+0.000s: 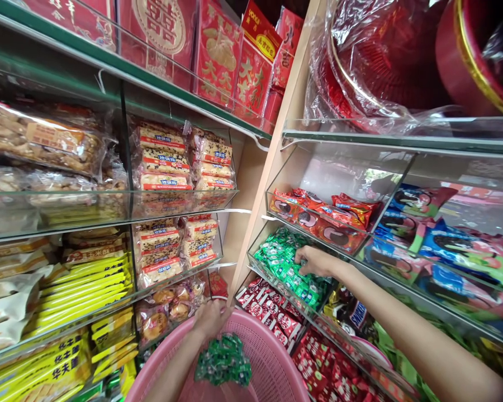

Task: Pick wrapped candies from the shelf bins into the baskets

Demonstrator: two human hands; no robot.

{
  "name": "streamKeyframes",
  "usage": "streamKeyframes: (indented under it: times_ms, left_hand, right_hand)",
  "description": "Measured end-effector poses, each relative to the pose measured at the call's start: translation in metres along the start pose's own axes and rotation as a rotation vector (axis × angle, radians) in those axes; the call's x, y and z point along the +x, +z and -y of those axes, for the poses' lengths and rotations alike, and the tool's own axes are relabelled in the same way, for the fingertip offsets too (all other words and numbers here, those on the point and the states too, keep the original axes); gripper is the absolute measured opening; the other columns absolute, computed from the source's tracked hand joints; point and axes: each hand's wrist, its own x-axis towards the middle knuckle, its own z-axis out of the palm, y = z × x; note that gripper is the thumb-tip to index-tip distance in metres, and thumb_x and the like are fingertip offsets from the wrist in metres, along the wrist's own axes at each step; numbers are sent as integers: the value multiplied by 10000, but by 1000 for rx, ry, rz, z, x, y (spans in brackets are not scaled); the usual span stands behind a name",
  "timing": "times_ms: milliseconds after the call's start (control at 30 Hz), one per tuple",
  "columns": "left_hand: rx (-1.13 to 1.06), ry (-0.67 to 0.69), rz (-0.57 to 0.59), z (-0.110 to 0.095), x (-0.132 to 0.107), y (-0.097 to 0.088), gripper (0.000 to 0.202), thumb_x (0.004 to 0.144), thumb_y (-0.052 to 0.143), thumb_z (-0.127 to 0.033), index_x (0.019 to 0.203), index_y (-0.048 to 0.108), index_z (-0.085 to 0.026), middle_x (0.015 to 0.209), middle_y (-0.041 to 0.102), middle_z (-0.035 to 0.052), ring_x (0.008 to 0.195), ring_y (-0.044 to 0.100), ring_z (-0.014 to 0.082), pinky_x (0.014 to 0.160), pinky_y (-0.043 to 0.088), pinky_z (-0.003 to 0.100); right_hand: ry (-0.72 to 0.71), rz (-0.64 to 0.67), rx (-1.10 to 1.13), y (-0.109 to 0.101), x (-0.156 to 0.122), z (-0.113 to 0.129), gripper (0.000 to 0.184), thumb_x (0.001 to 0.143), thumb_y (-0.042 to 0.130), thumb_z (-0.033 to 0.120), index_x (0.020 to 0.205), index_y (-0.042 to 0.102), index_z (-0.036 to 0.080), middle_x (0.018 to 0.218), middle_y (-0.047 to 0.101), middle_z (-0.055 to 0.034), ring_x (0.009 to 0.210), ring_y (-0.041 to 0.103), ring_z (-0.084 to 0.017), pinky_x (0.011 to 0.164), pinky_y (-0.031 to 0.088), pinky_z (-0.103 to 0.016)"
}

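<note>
My left hand [212, 319] is closed on the far rim of a pink plastic basket [272, 349]. A heap of small green-wrapped candies [223, 360] lies at the bottom of that basket. My right hand [314, 261] reaches into a clear shelf bin of the same green-wrapped candies [283, 254]. Its fingers curl down against the candies, and the fingertips are partly hidden. How many candies are between the fingers cannot be seen.
Red-wrapped sweets [272, 310] fill the bin below. Red biscuit packs [327, 215] lie above, and blue packs [469, 245] at the right. A wooden upright [262, 162] divides the shelves. Yellow packets [88, 290] and sachima packs [165, 162] stand left.
</note>
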Motion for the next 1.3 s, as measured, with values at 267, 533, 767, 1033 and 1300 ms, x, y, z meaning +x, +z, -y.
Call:
streamKeyframes:
  times_ms: [267, 533, 767, 1033, 1300]
  left_hand:
    - [-4, 7, 6, -2, -3, -2, 435, 825, 306, -493, 818, 648, -224, 822, 680, 66, 819, 617, 210, 649, 364, 258]
    - [-23, -15, 1, -4, -2, 0, 456, 812, 309, -519, 836, 650, -217, 882, 675, 76, 883, 601, 215, 685, 374, 259]
    - [-21, -27, -19, -2, 0, 2, 463, 800, 322, -531, 805, 649, -203, 870, 674, 86, 860, 605, 219, 666, 376, 257]
    - [-56, -2, -24, 4, 1, 2, 439, 817, 312, -510, 826, 646, -227, 854, 678, 67, 837, 612, 209, 657, 372, 263]
    - [-45, 11, -23, 4, 0, 0, 438, 827, 301, -500, 842, 643, -226, 844, 683, 61, 823, 614, 195, 653, 374, 251]
  right_hand:
    - [-27, -85, -30, 7, 0, 1, 404, 589, 662, 190, 983, 572, 177, 840, 582, -19, 769, 535, -157, 646, 378, -212]
    - [-138, -114, -68, 21, -8, 6, 362, 641, 570, 120, 997, 576, 186, 888, 574, -44, 842, 533, -166, 706, 385, -210]
    - [-148, -59, -224, 14, -26, 27, 294, 711, 516, 89, 983, 590, 172, 1028, 552, -108, 1030, 488, -219, 831, 359, -259]
    - [57, -199, -107, -13, -17, 18, 226, 707, 563, 205, 920, 595, 140, 798, 598, -54, 770, 548, -180, 652, 372, -236]
    - [228, -52, 107, -1, -12, 20, 261, 625, 655, 243, 853, 620, 121, 772, 614, -45, 722, 558, -157, 566, 374, -207]
